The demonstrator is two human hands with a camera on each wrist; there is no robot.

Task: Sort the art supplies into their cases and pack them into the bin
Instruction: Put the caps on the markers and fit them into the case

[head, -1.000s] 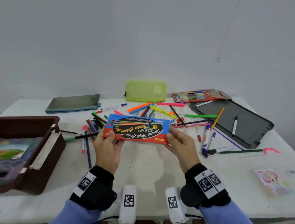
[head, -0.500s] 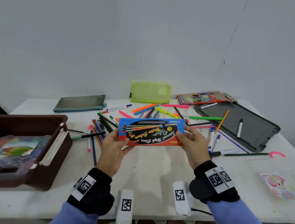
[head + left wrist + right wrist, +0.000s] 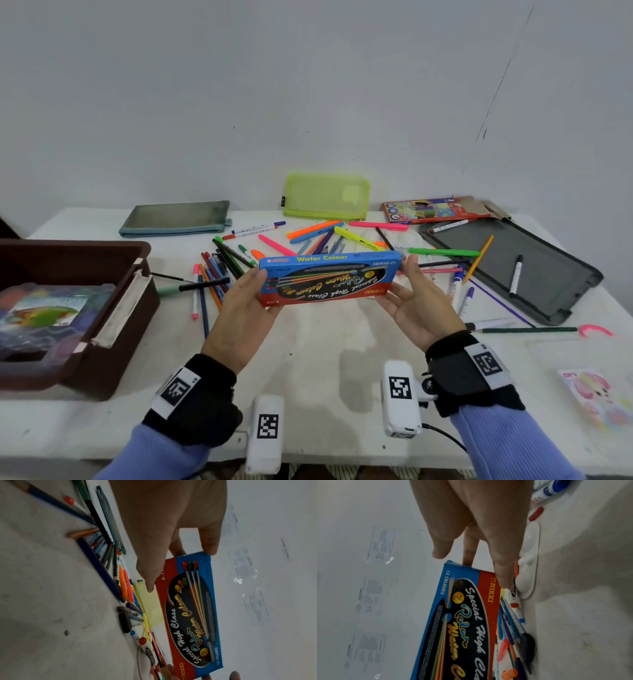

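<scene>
Left of left hand [image 3: 245, 308]: brown bin [image 3: 102, 260] on tabletop [image 3: 315, 356], holding a clear case. Beyond both hands: loose pens and markers [image 3: 219, 270]. Between hands, lifted off tabletop: water colour box [image 3: 329, 279], left hand pinching one short end, right hand [image 3: 416, 308] pinching the other. Right of right hand: open grey case [image 3: 548, 274].

Both hands raised above the table [image 3: 308, 359], the left hand [image 3: 243, 308] and right hand [image 3: 416, 308] each pinch one end of a water colour box [image 3: 329, 281].
</scene>
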